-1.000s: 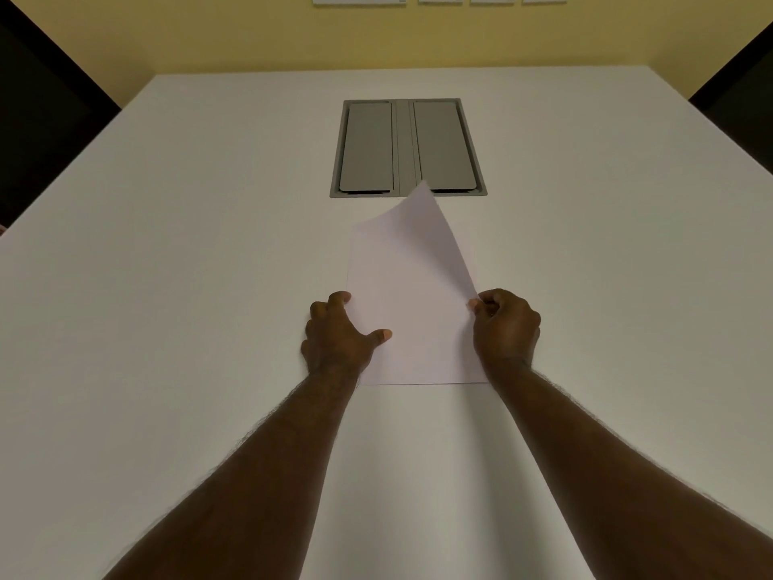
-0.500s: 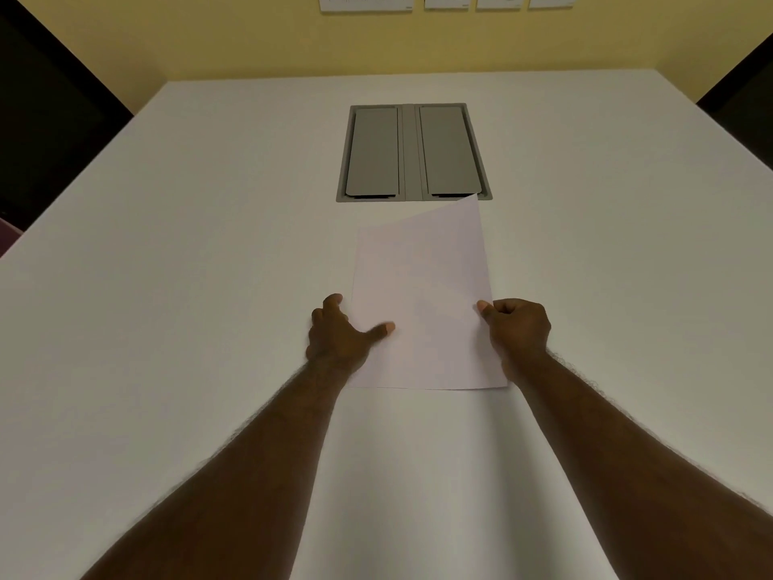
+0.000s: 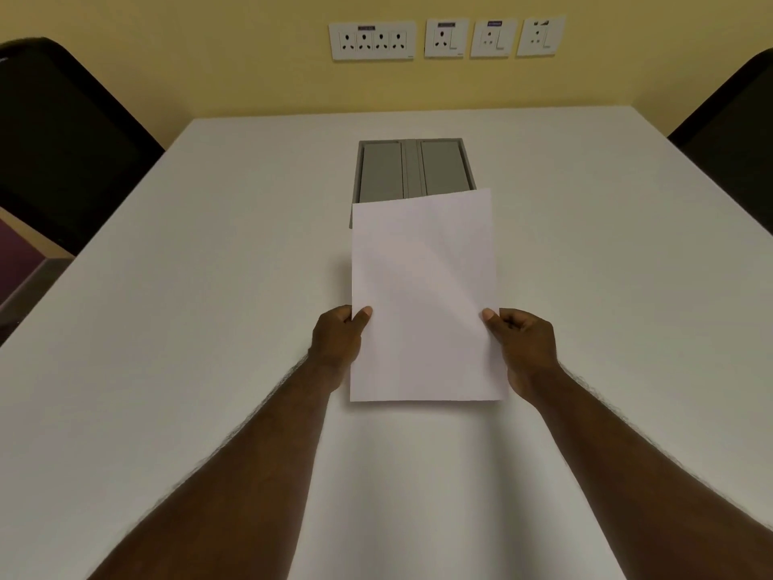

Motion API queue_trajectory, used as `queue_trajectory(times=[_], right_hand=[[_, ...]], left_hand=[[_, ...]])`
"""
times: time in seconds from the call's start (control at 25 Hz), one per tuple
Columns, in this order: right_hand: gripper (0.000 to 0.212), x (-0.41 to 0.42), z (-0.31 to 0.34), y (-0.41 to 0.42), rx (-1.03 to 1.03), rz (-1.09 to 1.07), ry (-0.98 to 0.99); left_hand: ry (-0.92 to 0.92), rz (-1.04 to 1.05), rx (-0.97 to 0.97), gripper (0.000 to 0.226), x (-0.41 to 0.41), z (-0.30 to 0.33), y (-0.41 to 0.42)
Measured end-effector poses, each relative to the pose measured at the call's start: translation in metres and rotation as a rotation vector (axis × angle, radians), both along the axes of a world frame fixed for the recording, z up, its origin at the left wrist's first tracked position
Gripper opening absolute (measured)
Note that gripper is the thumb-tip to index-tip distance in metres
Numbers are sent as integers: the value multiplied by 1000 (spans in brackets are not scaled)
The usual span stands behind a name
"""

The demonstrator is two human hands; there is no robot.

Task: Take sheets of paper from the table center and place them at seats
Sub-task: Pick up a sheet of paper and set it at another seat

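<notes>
A white sheet of paper (image 3: 422, 295) is held up above the white table (image 3: 209, 328), near its middle. My left hand (image 3: 336, 339) pinches the sheet's left edge with the thumb on top. My right hand (image 3: 525, 343) pinches the right edge the same way. The sheet's far edge covers the near end of a grey cable hatch (image 3: 412, 169) set into the table. Whether more sheets lie underneath is hidden.
Black chair backs stand at the table's left (image 3: 62, 136) and right (image 3: 728, 140) sides. White wall sockets (image 3: 445, 37) line the yellow wall beyond the far edge.
The sheet, lying on the table with its right side lifted, now is raised off the table in both hands. My left hand went from pressing flat to pinching the edge. The view tilted up.
</notes>
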State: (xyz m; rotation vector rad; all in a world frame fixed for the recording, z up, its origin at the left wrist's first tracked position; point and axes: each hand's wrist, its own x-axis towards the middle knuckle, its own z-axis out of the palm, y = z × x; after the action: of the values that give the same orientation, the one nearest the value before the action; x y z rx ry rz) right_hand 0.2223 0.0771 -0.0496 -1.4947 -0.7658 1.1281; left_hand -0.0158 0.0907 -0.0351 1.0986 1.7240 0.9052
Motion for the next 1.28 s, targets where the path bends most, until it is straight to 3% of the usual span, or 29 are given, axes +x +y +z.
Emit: queue_trajectory(times=[0.12,0.4,0.76,1.08,1.28], right_hand=[[26,-2,17,-19,-5,8,-82],[18,-11,72,-89,41,4,-228],[12,-34,150,-248,147,-13,-284],[17,-75,175,-383,148,29,-291],[25,-123,154,-436,87,76,-253]], left_hand=[[12,35,80,45,-5,19,-16],[-148,56,178,29,-25,68,-84],[-156,-7,323,23,-51,154,-237],[-51,27,376,24,-88,193,-380],[144,50,283,28,-137,183,-432]])
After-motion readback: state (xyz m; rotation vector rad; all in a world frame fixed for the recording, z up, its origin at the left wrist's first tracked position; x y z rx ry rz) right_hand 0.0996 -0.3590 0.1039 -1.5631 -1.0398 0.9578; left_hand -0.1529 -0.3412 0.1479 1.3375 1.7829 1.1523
